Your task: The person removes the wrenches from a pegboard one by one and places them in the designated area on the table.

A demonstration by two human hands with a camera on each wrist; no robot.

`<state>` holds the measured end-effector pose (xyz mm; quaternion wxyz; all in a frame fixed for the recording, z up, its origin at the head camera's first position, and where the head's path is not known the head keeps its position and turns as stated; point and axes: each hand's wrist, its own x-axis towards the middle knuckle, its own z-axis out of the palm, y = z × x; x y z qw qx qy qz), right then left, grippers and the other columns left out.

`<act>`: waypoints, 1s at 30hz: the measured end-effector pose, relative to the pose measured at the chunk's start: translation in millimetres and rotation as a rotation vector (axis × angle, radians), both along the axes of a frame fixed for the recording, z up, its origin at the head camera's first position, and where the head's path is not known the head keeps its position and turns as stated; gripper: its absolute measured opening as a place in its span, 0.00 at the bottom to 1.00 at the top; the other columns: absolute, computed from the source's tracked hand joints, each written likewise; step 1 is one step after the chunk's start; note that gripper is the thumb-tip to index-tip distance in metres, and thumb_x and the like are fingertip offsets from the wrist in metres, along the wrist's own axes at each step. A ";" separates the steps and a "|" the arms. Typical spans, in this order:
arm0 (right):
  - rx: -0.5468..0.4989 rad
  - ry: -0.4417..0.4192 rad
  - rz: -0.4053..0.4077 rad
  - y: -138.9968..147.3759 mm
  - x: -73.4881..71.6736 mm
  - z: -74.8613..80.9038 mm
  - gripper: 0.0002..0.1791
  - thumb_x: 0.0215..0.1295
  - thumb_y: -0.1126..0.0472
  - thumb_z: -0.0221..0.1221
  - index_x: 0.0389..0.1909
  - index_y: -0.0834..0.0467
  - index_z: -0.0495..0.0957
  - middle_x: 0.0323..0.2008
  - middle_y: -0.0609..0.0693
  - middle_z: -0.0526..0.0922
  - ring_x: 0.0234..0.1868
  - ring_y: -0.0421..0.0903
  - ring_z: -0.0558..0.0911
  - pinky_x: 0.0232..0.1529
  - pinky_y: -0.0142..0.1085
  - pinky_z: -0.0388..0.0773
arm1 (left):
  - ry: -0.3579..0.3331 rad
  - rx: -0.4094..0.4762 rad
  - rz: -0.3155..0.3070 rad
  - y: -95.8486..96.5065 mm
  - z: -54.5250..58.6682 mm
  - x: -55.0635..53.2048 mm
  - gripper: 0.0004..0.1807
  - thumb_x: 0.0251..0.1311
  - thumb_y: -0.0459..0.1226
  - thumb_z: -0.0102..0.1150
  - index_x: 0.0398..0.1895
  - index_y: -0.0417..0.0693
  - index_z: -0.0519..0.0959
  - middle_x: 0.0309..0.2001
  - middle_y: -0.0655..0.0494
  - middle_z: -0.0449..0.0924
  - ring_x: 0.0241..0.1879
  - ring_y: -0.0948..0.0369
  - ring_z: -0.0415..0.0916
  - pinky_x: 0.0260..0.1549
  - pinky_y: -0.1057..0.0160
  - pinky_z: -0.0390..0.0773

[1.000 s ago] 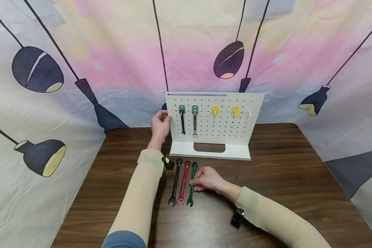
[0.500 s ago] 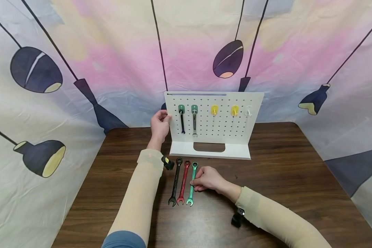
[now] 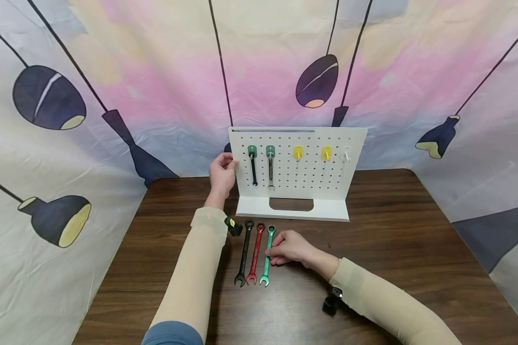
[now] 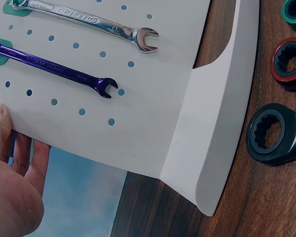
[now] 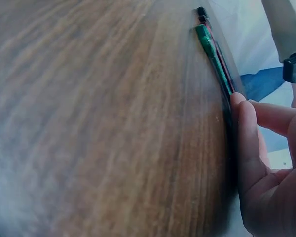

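Note:
My left hand point(image 3: 222, 175) grips the left edge of a white pegboard point(image 3: 311, 182), thumb in front and fingers behind, as the left wrist view shows. Lower down, my right hand point(image 3: 291, 248) pinches the middle of a green combination wrench point(image 3: 265, 272) between thumb and fingers. That wrench stays low at the table, its ring end toward the board. Just left of it lie a red wrench point(image 3: 255, 254) and a black wrench point(image 3: 244, 255), side by side. On the board hang a dark purple wrench point(image 4: 54, 65) and a silver wrench point(image 4: 89, 19), each from a green hook.
Two yellow hooks point(image 3: 298, 153) and a clear hook point(image 3: 346, 155) on the board's right half hold nothing. The board stands on a white base near the back of the brown wooden table point(image 3: 393, 239). A printed cloth point(image 3: 164, 86) hangs behind.
The green wrench has turned slightly in my right hand, its face going from dark to bright green. My left hand keeps its place on the board.

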<state>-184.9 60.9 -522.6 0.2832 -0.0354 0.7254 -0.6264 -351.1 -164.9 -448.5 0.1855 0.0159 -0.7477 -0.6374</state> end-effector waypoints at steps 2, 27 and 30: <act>-0.026 -0.017 0.009 2.4 -1.7 0.7 0.12 0.68 0.69 0.71 0.43 0.68 0.76 0.31 0.58 0.89 0.26 0.41 0.88 0.32 0.34 0.87 | -0.003 -0.001 0.001 0.2 0.1 -0.4 0.04 0.75 0.31 0.64 0.48 0.40 0.83 0.40 0.52 0.80 0.40 0.57 0.74 0.41 0.60 0.76; -0.090 0.096 -0.068 33.9 -40.7 19.5 0.21 0.76 0.64 0.63 0.63 0.73 0.77 0.47 0.60 0.88 0.40 0.44 0.89 0.46 0.38 0.87 | -0.009 -0.007 0.004 0.6 -3.3 -3.4 0.03 0.76 0.32 0.63 0.47 0.41 0.83 0.39 0.53 0.79 0.39 0.56 0.73 0.40 0.61 0.76; -0.075 0.134 -0.076 33.0 -47.0 19.0 0.20 0.77 0.64 0.63 0.62 0.72 0.78 0.49 0.61 0.88 0.41 0.44 0.89 0.47 0.38 0.87 | -0.010 -0.002 0.005 -0.1 -4.2 -3.0 0.03 0.76 0.31 0.63 0.47 0.41 0.83 0.39 0.53 0.79 0.39 0.56 0.73 0.40 0.60 0.76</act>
